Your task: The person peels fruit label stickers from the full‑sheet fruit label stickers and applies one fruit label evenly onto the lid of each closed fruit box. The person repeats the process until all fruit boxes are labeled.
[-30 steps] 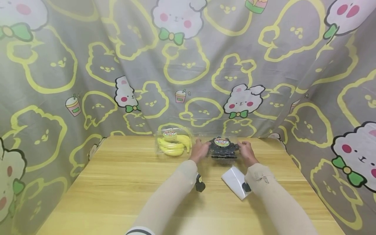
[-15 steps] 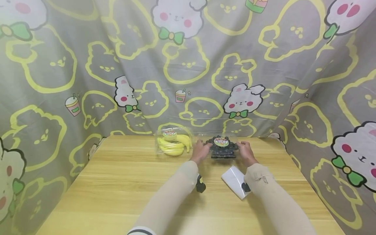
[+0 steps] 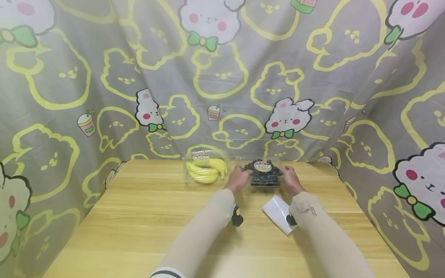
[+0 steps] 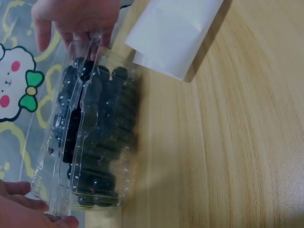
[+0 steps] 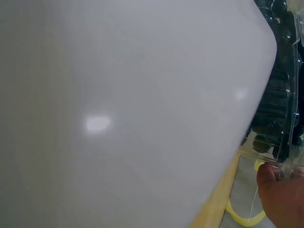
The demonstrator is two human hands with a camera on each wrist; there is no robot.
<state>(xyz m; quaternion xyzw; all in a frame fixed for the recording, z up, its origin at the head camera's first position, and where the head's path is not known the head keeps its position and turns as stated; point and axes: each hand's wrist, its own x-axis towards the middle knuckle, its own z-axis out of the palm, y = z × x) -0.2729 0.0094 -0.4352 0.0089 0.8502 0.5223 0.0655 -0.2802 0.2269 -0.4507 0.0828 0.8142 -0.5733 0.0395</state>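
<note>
Fingers of my left hand (image 3: 237, 179) pinch the left end of the clear berry box (image 3: 263, 174); fingers of my right hand (image 3: 290, 180) pinch its right end. Left wrist view: left fingertips (image 4: 28, 206) sit on the box rim at the near end, right fingers (image 4: 73, 19) curl over the far end. Box is closed, packed with dark berries, round label on the lid, resting on the table (image 3: 139, 216) at 12 o'clock from me, toward the far edge.

Near, at 1 o'clock by my right forearm: white pouch (image 3: 278, 213) lying flat on the table, apart from the box. It fills most of the right wrist view, so little else reads there.

Far, at 11 o'clock: clear banana pack (image 3: 206, 171), yellow bananas inside, just left of my left hand, not touching the berry box.

Behind the table: grey cartoon-bunny cloth (image 3: 222, 77) as backdrop.
</note>
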